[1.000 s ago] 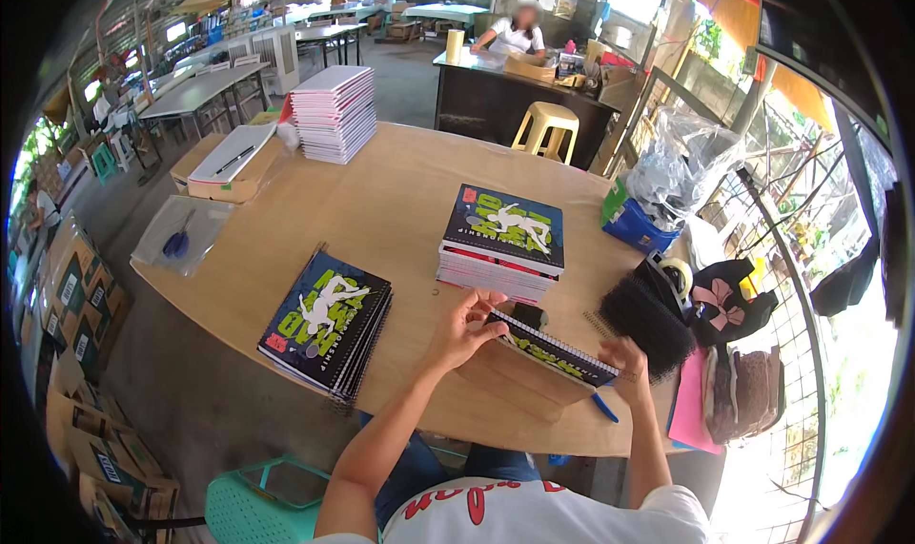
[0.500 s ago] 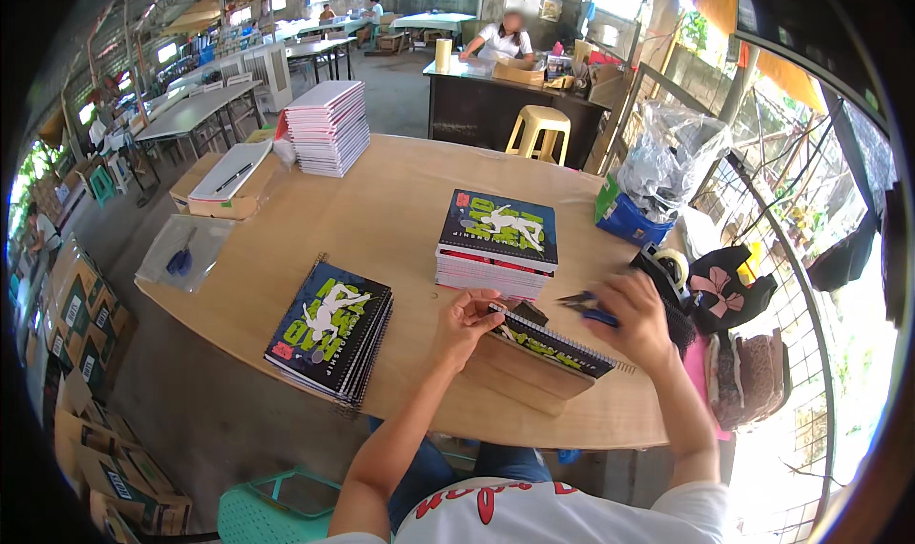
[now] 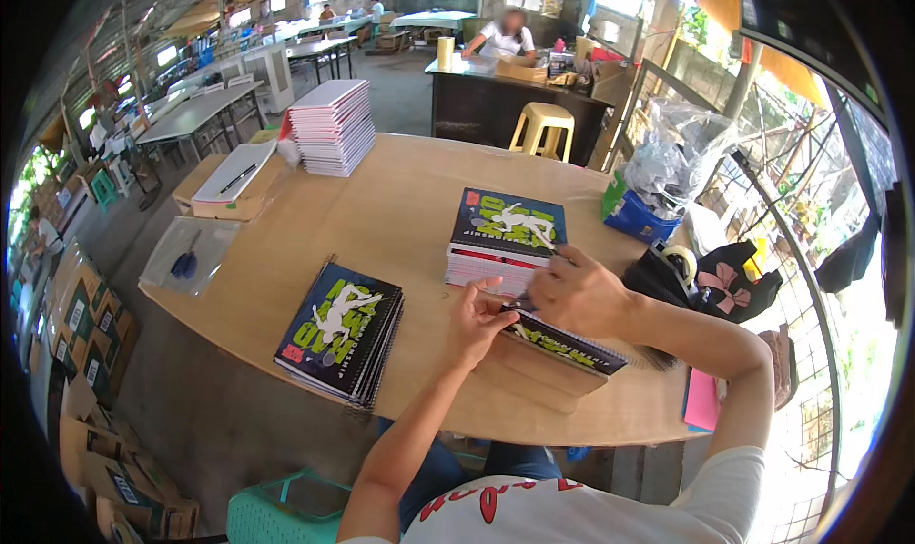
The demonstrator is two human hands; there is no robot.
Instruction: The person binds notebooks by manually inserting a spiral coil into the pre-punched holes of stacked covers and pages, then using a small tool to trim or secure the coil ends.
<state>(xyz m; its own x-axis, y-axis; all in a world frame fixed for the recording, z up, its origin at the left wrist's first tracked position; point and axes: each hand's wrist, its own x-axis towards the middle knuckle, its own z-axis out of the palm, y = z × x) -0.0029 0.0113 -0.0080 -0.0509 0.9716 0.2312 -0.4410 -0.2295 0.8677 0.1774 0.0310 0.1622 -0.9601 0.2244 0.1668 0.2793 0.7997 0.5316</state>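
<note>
My left hand (image 3: 479, 323) pinches the left end of a spiral-bound notebook (image 3: 564, 342) with a dark, green-lettered cover. The notebook stands on its edge on the table, coil side up. My right hand (image 3: 583, 294) is closed over the coil's left end, close to my left fingertips. The blue-handled pliers seen in it earlier are mostly hidden by its fingers. Just behind stands a stack of books (image 3: 508, 227) with the same cover design on top. To the left lies a pile of spiral-bound notebooks (image 3: 341, 329), coil wires showing at its edges.
A tall stack of red-and-white books (image 3: 332, 129) stands at the far left of the table (image 3: 400, 191). Blue-handled scissors (image 3: 185, 263) lie in a clear plastic bag. A blue box (image 3: 640, 218), tape roll (image 3: 679, 266) and black bag (image 3: 736, 282) line the right. Another person sits beyond.
My right hand has moved left with the pliers, from beside the coil's right end to its left end. My left hand still holds the notebook upright.
</note>
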